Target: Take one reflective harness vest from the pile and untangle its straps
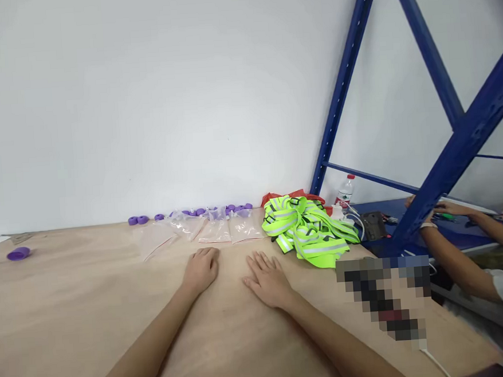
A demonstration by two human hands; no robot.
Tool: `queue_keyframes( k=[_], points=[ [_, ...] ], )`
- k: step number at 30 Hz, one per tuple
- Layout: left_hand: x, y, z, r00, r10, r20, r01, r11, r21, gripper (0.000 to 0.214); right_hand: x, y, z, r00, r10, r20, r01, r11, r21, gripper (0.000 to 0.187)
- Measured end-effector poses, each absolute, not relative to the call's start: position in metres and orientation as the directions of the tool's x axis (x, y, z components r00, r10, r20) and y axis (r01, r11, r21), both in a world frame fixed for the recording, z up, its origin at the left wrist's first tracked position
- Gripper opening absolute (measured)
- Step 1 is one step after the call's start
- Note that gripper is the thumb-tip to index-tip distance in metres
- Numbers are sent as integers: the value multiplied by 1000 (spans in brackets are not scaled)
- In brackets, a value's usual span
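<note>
Head view | left hand (201, 270) rests on the worktop (228, 345), relaxed, fingers slightly bent | right hand (267, 280) lies flat there, fingers partly spread | clear plastic bags (215, 231) lie just beyond both hands, before small purple pieces (142, 219) | yellow-green reflective straps (300, 226) lie heaped to their right

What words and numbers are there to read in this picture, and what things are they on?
No word or number can be read for sure.
Bottle: its red-and-white label has marks, but they are too small and blurred to read.
Clear bags: no readable words.
Pixelated patch: anything written there is hidden.
</note>
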State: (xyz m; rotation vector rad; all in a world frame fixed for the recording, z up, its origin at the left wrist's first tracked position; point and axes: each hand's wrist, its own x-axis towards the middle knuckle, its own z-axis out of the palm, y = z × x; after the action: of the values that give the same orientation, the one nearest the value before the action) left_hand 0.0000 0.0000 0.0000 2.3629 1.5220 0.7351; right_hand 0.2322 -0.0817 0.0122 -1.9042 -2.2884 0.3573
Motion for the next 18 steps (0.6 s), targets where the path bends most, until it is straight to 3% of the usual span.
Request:
queue_keyframes(
  k=[12, 18],
  points=[
    [-6, -33, 3, 470, 882, 13, 851, -457, 259, 75, 231, -75, 12, -143, 979, -143, 966, 107, -235, 83],
    [-3, -39, 10, 447, 895, 18, 868, -438, 234, 87, 229, -77, 14, -116, 986, -122, 975, 89, -205, 83]
  ],
)
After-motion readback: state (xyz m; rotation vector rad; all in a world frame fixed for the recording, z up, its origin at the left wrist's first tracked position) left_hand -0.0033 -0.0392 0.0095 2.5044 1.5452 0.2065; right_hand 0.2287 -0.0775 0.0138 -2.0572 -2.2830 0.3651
